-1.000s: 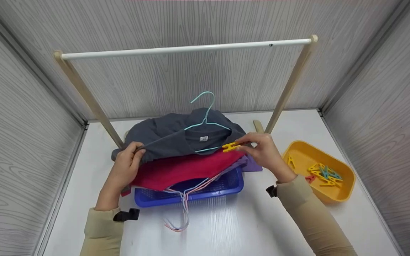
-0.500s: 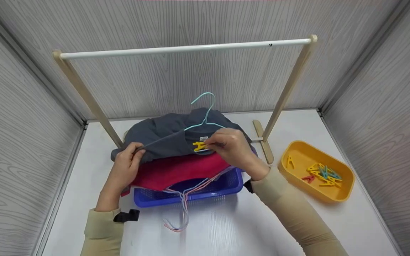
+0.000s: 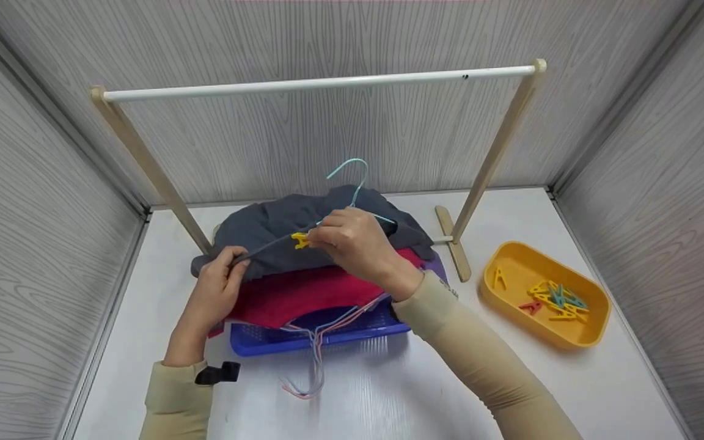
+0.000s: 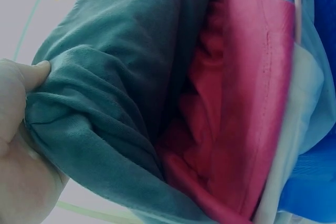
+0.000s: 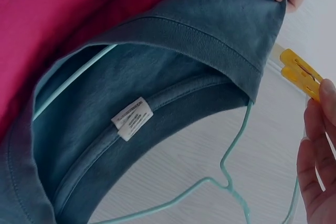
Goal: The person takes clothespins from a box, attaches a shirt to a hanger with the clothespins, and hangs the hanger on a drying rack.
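Note:
A dark grey shirt (image 3: 272, 214) with a white neck label (image 5: 132, 118) lies over the clothes pile, a mint-green hanger (image 3: 364, 174) inside its neck opening. My left hand (image 3: 214, 287) pinches the shirt's shoulder between thumb and fingers; the left wrist view shows the thumb (image 4: 38, 74) on the bunched cloth. Between the fingertips of my right hand (image 3: 352, 241) is a yellow clothespin (image 3: 300, 240), its nose pointing at the shirt's shoulder edge. In the right wrist view the clothespin (image 5: 300, 72) stands just off the cloth. My right hand covers part of the neckline in the head view.
Under the grey shirt are a red garment (image 3: 309, 296) and a blue basket (image 3: 321, 348), with more hangers (image 3: 318, 366) sticking out in front. A yellow tray (image 3: 596, 330) at right holds several clothespins. Behind stands a rack with a white rail (image 3: 321, 84).
My right hand has carried the yellow clothespin leftward across the neckline to the shirt's left shoulder edge. My left hand keeps its grip in the same spot.

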